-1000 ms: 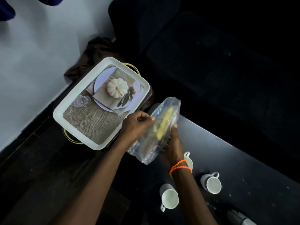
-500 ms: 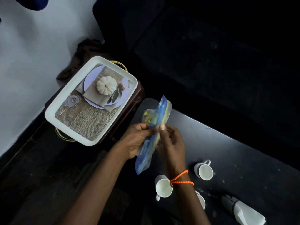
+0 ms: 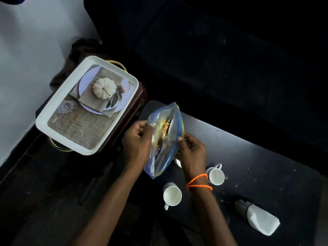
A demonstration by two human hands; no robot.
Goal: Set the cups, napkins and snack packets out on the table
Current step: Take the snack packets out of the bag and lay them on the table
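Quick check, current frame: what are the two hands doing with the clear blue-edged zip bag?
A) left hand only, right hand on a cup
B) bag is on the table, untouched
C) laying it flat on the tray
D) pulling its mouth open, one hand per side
D: the left hand and right hand each pinch one side of the clear blue-edged zip bag, its mouth spread so the snack packets inside show; it is held above the dark table.

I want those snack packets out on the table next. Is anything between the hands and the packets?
Yes: the packets lie inside the clear zip bag. The left hand and right hand each pinch one side of its mouth, pulling it open; neither hand touches a packet yet.
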